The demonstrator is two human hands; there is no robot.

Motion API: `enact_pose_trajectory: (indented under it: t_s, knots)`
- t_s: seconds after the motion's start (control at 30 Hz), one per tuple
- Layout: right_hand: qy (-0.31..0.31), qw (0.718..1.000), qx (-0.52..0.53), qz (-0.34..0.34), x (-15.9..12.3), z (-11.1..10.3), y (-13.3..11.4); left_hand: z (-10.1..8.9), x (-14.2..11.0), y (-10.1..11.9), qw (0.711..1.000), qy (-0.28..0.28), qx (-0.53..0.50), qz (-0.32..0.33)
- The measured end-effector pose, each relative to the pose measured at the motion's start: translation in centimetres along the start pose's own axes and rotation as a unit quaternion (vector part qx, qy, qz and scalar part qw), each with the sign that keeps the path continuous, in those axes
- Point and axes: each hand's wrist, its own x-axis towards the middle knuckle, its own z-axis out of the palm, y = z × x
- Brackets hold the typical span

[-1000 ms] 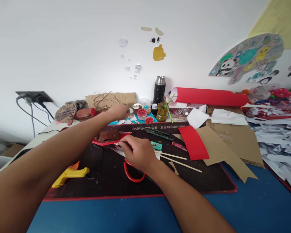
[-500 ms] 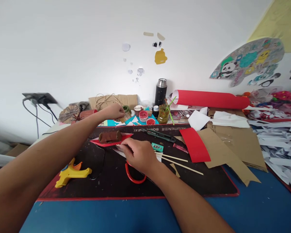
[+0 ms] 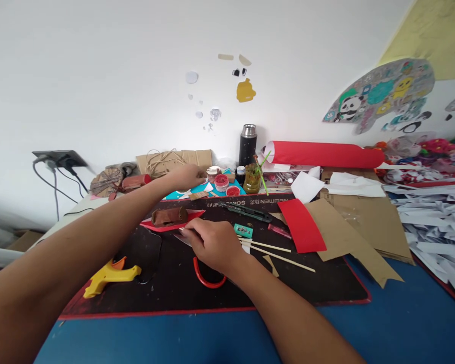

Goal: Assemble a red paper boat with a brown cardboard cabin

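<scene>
A red paper boat (image 3: 196,216) with a brown, arched cardboard cabin (image 3: 170,217) sits on the dark desk mat (image 3: 299,283). My right hand (image 3: 215,246) is closed, thumb and fingers pinching the boat's near edge towards its right end. Beyond the boat, my left hand (image 3: 189,177) reaches over the craft supplies with its fingers curled downward. What its fingertips hold, if anything, is hidden. Just below that hand lies a small cardboard strip (image 3: 199,195). An open jar of red paint (image 3: 222,182) stands to its right. A red curved handle (image 3: 209,284) shows below my right hand.
A yellow glue gun (image 3: 111,276) lies at left. Right of the boat are a utility knife (image 3: 246,211), thin wooden sticks (image 3: 284,257), red card (image 3: 301,227) and cardboard (image 3: 337,230). A black flask (image 3: 248,146) and red paper roll (image 3: 322,154) stand behind.
My left hand has shifted slightly right, now covering the green jar that showed beside it. The boat and my right hand keep nearly the same place; the view has turned slightly.
</scene>
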Motion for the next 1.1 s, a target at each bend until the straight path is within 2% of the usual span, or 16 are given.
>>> enact_pose_trajectory:
  t_s: [0.1, 0.2, 0.27, 0.4, 0.53, 1.0, 1.1]
  knots:
    - [-0.01, 1.0, -0.014, -0.008, 0.0, -0.1, -0.1, -0.4, 1.0, 1.8, 0.999, 0.031, -0.003, 0.027]
    - [-0.016, 0.999, -0.032, -0.01, 0.0, -0.1, -0.2, -0.1, 2.3, 3.6, 0.99, 0.06, 0.036, 0.125]
    - [-0.017, 0.999, -0.039, -0.012, 0.0, -0.2, -0.2, 0.5, 3.3, 4.5, 0.984, 0.048, 0.07, 0.154]
    - [-0.023, 0.999, -0.047, -0.016, 0.1, -0.2, -0.3, 1.6, 5.1, 5.1, 0.985, 0.026, 0.09, 0.147]
    - [-0.032, 0.998, -0.052, -0.023, 0.1, 0.0, -0.3, 2.0, 5.7, 5.2, 0.985, 0.019, 0.096, 0.14]
    - [-0.062, 0.995, -0.074, -0.032, 0.0, 0.6, -0.3, 1.6, 4.4, 4.3, 0.981, -0.019, 0.118, 0.151]
    - [-0.065, 0.995, -0.072, -0.032, 0.0, 0.5, -0.3, 0.9, 4.1, 4.4, 0.984, -0.006, 0.097, 0.147]
